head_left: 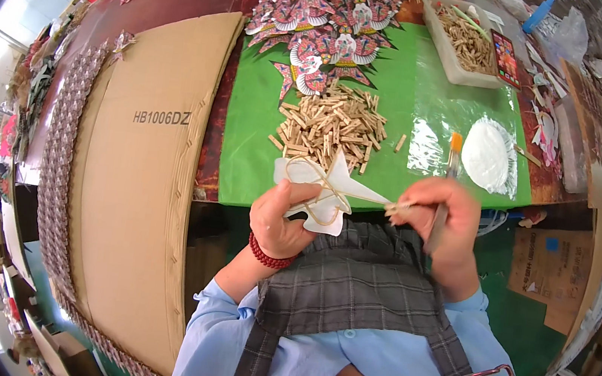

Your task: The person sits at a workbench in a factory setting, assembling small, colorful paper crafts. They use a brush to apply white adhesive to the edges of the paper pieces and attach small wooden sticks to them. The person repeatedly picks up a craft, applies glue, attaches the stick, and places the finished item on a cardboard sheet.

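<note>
While the left hand (280, 216) clamps its fingers on a white paper kite shape (320, 187) above the counter's green mat (253, 117), the right hand (446, 215) pinches a thin bamboo stick (368, 198) and grips a brush (447, 184), near the pile of wooden clips (332, 124).

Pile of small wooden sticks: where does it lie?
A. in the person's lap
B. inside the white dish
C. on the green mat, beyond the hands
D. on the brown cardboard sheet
C: the pile of small wooden sticks rests on the green mat, past the white kite-shaped piece held by the left hand.
</note>
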A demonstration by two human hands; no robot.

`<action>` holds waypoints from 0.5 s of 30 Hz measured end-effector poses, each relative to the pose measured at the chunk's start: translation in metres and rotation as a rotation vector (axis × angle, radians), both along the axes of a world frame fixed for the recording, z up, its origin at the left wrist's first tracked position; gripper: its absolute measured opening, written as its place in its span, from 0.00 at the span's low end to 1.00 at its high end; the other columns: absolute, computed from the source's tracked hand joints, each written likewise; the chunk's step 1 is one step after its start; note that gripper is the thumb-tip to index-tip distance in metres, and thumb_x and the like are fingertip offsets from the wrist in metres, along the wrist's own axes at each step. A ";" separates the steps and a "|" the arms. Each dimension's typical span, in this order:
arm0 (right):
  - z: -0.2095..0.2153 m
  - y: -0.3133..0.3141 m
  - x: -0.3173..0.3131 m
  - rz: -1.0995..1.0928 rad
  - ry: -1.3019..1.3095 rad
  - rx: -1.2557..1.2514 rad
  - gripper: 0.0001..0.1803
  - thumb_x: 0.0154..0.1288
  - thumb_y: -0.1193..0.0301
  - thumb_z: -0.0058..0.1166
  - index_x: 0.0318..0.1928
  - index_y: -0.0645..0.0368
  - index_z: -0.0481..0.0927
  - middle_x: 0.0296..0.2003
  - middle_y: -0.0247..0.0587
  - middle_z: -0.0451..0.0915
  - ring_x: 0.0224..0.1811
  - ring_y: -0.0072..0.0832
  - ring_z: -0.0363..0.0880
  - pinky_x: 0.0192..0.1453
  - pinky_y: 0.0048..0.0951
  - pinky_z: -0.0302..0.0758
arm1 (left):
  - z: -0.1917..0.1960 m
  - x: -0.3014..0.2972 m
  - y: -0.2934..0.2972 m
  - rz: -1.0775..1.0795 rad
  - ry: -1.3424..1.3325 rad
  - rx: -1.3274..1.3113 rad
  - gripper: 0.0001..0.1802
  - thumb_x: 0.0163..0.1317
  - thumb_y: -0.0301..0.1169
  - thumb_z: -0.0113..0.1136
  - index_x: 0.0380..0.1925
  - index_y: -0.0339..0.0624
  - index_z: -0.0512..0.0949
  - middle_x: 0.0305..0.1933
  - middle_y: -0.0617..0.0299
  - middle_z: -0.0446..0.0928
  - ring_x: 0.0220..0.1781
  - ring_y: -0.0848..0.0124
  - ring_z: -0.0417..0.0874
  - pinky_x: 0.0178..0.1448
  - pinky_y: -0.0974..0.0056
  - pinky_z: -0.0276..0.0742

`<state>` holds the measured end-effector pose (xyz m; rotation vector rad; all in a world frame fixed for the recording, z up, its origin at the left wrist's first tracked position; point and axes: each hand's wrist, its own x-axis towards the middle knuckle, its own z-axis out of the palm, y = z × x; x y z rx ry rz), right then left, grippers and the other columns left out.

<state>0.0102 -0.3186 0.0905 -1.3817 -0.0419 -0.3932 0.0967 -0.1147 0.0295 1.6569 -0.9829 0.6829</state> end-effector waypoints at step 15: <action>-0.019 0.023 -0.002 -0.184 -0.317 -0.550 0.14 0.48 0.77 0.69 0.34 0.61 0.76 0.31 0.43 0.81 0.28 0.29 0.81 0.30 0.24 0.76 | 0.008 -0.009 -0.006 0.053 0.047 0.096 0.22 0.39 0.25 0.72 0.38 0.34 0.75 0.34 0.56 0.81 0.29 0.62 0.82 0.33 0.65 0.77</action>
